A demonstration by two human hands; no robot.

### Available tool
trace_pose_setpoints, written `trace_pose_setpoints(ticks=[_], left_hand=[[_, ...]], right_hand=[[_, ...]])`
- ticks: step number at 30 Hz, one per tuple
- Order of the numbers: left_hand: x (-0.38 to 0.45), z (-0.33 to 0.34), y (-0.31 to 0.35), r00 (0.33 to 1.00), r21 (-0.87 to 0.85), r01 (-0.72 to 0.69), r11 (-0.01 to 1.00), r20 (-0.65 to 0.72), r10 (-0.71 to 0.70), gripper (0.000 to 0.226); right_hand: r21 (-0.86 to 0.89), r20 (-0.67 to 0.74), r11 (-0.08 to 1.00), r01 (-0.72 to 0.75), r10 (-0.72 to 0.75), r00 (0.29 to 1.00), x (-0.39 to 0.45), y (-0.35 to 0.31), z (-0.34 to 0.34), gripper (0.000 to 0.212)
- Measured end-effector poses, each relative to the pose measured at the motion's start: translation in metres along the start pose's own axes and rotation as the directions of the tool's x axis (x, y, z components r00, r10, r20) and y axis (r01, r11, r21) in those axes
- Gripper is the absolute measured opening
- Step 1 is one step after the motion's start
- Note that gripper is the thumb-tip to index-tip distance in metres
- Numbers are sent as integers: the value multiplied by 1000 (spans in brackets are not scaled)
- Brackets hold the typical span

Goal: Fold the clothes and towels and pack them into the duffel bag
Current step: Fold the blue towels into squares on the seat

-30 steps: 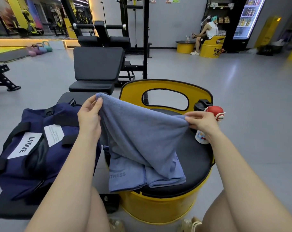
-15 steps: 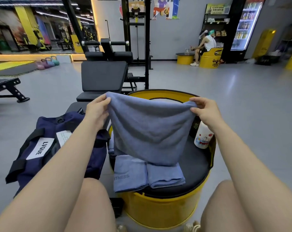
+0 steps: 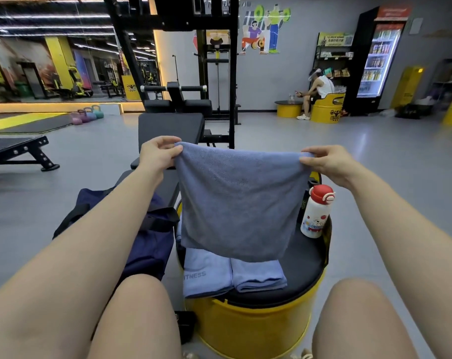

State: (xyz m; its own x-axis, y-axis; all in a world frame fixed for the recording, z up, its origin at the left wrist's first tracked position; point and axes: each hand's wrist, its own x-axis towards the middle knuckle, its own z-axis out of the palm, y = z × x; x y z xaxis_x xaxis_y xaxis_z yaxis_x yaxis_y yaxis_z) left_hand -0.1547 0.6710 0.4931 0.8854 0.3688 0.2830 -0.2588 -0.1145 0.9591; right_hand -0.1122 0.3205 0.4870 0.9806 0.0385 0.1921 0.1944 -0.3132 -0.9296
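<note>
**A Blue Towel Held Up by Two Hands**

From the head camera, two bare arms reached forward over two bare knees. The left hand (image 3: 158,151) pinched the top left corner of a blue towel (image 3: 239,200) between its thumb and curled fingers. The right hand (image 3: 331,161) pinched the top right corner the same way. The towel's top edge was stretched out between the hands, and the rest hung down flat in the air.

Under the hanging towel sat a folded towel (image 3: 232,277) — a lighter blue one with letters on it. It lay on the black seat of a yellow barrel stool (image 3: 253,330), at the front left side. The bottom edge of the held towel hung in front of the folded one's far part.

A white bottle with a red lid (image 3: 316,212) stood upright on the right side of the same seat, just beside the hanging towel.

The navy duffel bag (image 3: 147,244) sat to the left of the stool, partly hidden behind the left arm — its opening could not be seen.

Far back, a person sat on another yellow stool (image 3: 327,110) near a lit drinks fridge (image 3: 377,60).
</note>
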Motion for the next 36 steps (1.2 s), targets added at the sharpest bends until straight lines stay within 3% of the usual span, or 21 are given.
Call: trace_pose_setpoints(ticks=[3, 6, 10, 17, 26, 36], left_hand=[[-4, -3, 9, 999, 42, -23, 999, 34, 22, 31], [-9, -4, 13, 997, 141, -51, 989, 65, 42, 39], [-16, -7, 13, 995, 241, -96, 966, 18, 95, 30], [-15, -19, 12, 983, 389, -110, 915, -95, 159, 21], [-31, -19, 27, 986, 288, -103, 952, -94, 135, 25], [-53, -21, 38, 966, 490, -116, 864, -146, 213, 10]], right_hand=[[-152, 44, 987, 43, -37, 998, -5, -6, -3, 52], [-250, -40, 960, 124, -138, 990, -9, -12, 0, 39], [-251, -103, 956, 154, -184, 977, -10, -19, 4, 24], [-305, -213, 942, 138, -208, 955, -14, -20, 5, 20], [-146, -256, 970, 193, -225, 940, -36, -26, 1, 22], [-355, -305, 895, 270, -384, 871, -58, -38, -10, 19]])
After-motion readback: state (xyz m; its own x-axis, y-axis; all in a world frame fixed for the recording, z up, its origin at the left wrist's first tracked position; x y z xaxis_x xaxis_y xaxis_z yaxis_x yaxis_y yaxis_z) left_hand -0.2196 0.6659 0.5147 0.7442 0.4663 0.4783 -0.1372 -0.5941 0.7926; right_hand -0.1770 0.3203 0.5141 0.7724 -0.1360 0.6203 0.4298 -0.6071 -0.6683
